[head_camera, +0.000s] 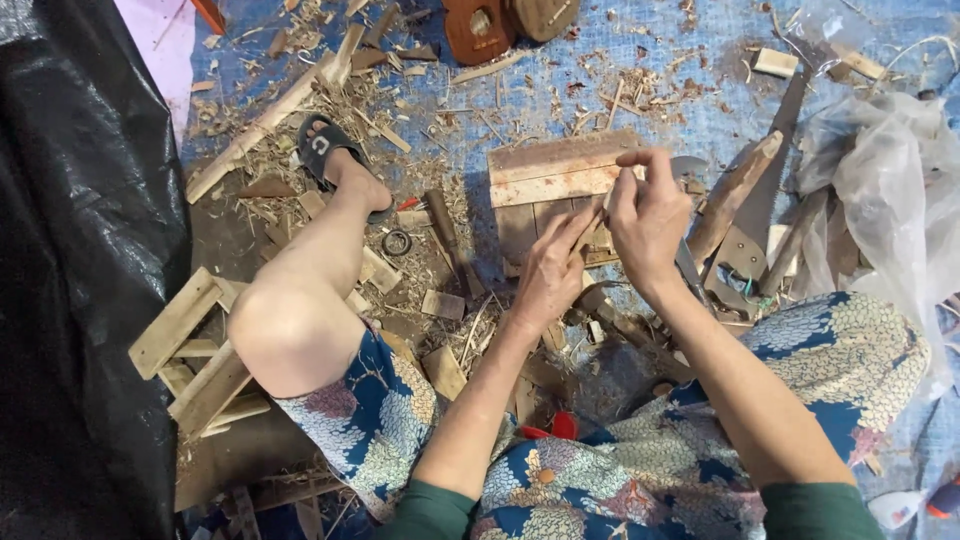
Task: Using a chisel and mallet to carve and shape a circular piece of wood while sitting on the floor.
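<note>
My left hand (548, 272) and my right hand (648, 210) meet above a low wooden work board (545, 178) on the floor. Between the fingers of both hands is a small thin wooden piece (592, 218); the left fingers pinch its lower end and the right fingers close over its upper end. Its exact shape is hidden by my fingers. My bent left leg (300, 290) rises on the left, with the foot in a black sandal (322, 148).
Wood shavings and offcuts litter the blue tarp (700, 110). A saw and wooden-handled tools (745, 215) lie right of the board, beside crumpled clear plastic (890, 180). A small wooden stool (195, 365) sits at lower left, black sheeting (80, 250) beyond. Small brown wooden instrument bodies (480, 25) lie at top.
</note>
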